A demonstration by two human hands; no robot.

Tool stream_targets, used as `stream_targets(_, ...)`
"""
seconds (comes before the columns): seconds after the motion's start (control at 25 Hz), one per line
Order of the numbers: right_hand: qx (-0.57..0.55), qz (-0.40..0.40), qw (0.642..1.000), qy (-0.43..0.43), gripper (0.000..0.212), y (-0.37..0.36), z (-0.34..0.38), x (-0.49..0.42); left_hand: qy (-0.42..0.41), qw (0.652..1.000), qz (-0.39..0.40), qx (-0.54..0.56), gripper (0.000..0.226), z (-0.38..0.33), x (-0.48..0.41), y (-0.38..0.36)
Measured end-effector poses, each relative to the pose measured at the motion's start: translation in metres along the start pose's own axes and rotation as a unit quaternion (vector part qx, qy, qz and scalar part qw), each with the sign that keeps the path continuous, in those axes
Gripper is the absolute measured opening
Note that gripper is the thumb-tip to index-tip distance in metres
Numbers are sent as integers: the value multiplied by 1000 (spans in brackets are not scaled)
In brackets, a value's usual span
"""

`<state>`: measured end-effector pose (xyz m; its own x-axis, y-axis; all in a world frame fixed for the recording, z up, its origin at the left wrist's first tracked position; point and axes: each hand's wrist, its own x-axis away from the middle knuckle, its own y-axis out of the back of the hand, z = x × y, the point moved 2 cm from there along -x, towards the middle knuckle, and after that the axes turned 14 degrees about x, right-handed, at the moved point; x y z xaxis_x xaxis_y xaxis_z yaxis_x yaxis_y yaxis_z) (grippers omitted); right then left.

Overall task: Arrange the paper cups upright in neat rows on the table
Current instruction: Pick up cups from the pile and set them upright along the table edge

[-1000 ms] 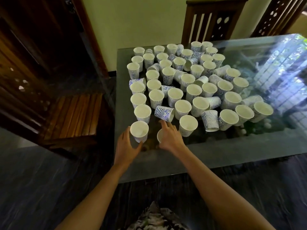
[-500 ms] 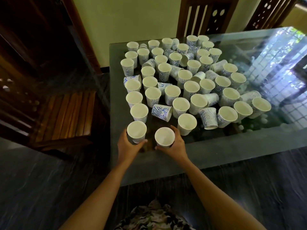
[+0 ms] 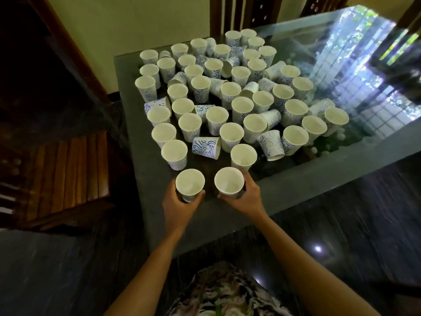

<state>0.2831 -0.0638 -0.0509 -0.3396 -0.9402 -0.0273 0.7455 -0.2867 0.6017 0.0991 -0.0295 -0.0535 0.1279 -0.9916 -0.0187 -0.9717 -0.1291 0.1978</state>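
Observation:
Several white paper cups with blue swirls crowd the glass-topped table [image 3: 296, 185]. Most stand upright; a few lie on their sides, such as a tipped cup [image 3: 206, 147] near the front. My left hand [image 3: 178, 205] grips one upright cup [image 3: 189, 184] at the front left. Beside it, my right hand [image 3: 247, 196] grips a second upright cup [image 3: 229, 182]. Both cups sit side by side near the table's front edge, a small gap between them. Just behind the right one stands another upright cup [image 3: 243, 156].
A wooden slatted chair [image 3: 68, 174] stands left of the table. Two more dark chair backs [image 3: 250, 12] rise behind it against the wall. The table's right half reflects a bright window. Dark floor lies below the front edge.
My right hand stood a cup upright and now grips it beside the left cup. My left hand closed round its cup. The view shifted closer and to the left.

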Motion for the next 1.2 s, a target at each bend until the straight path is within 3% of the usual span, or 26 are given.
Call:
stream_targets(0.16, 15, -64, 998, 1, 73, 40, -22, 13, -96, 990, 84, -51, 67, -14, 14, -37)
stream_targets(0.44, 5, -160, 985, -60, 74, 157, -110, 14, -89, 977, 190, 28, 65, -51, 53, -169)
stream_targets(0.88, 28, -223, 972, -63, 70, 384, -247, -37, -121, 962, 238, 57, 68, -128, 117, -435)
stream_targets(1.2, 31, -234, 969, -76, 74, 484, -331, -128, -115, 953, 267, 87, 71, -155, 81, -599)
